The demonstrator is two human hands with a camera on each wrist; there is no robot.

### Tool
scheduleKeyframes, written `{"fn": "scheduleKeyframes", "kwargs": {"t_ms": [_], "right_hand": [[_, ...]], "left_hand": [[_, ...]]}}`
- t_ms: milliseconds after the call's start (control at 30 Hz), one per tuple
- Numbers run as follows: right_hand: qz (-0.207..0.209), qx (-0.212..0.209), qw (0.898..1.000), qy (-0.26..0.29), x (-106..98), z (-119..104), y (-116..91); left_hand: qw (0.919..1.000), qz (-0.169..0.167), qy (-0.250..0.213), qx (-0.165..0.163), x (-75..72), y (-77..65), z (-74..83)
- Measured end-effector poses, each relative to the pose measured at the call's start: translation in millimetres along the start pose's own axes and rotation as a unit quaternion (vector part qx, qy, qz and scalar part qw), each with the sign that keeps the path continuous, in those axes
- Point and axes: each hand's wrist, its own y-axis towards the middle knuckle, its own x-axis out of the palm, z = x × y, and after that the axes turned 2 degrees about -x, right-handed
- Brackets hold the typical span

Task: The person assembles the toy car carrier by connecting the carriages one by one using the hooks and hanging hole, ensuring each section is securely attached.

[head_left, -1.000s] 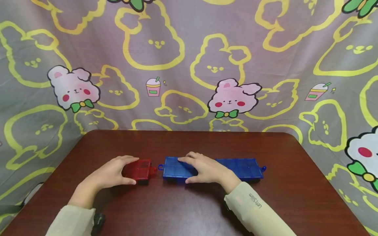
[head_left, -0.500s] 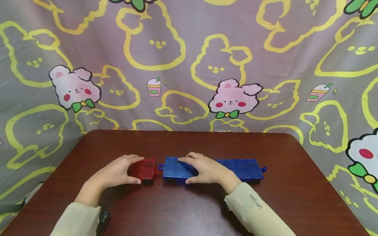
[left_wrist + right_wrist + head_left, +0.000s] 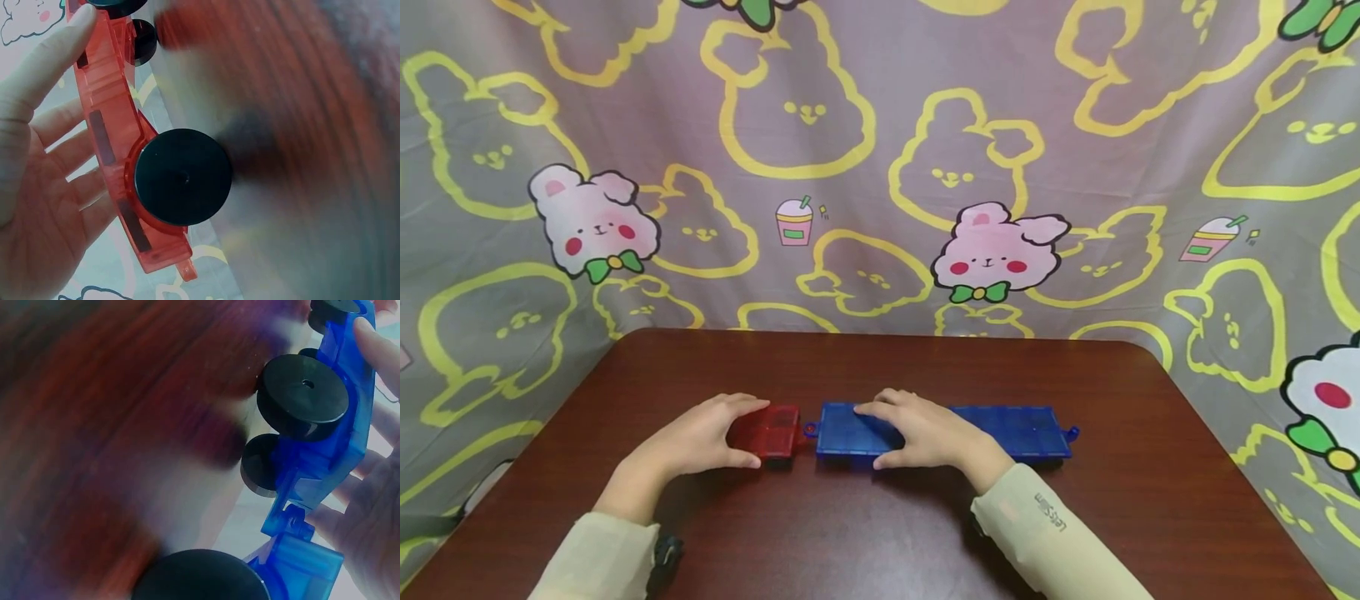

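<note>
A translucent red toy car base (image 3: pixel 784 429) stands on black wheels at the middle left of the table. My left hand (image 3: pixel 696 435) holds it, thumb on the near side and fingers on the far side. To its right is a translucent blue toy wagon (image 3: pixel 846 429), which my right hand (image 3: pixel 934 429) grips across its width. The red coupling (image 3: pixel 810 429) meets the blue ring at the wagon's left end; whether it is hooked in, I cannot tell. Behind my right hand, a second blue wagon (image 3: pixel 1022 429) is joined on; the right wrist view shows that joint (image 3: pixel 294 519).
The brown wooden table (image 3: pixel 880 533) has rounded far corners. Beyond it hangs a grey-pink curtain (image 3: pixel 850 208) with yellow bear outlines and white rabbits. A small hook (image 3: pixel 1072 432) sticks out at the right end of the blue wagons. A dark wrist device (image 3: pixel 666 562) shows at my left cuff.
My left hand has slid the red car base to the right until its coupling reached the blue ring. My right hand and the blue wagons have stayed almost where they were.
</note>
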Motion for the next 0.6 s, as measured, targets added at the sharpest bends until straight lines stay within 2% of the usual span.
{"fn": "scheduleKeyframes", "kwargs": {"t_ms": [433, 600], "right_hand": [[-0.003, 0.008, 1.000, -0.006, -3, 4, -1], [0.030, 0.019, 0.999, 0.004, -13, 15, -14]], "left_hand": [[0.9997, 0.005, 0.005, 0.023, 1.6, 2.3, -2.4], [0.9999, 0.007, -0.002, -0.011, -1.6, -2.9, -2.1]]}}
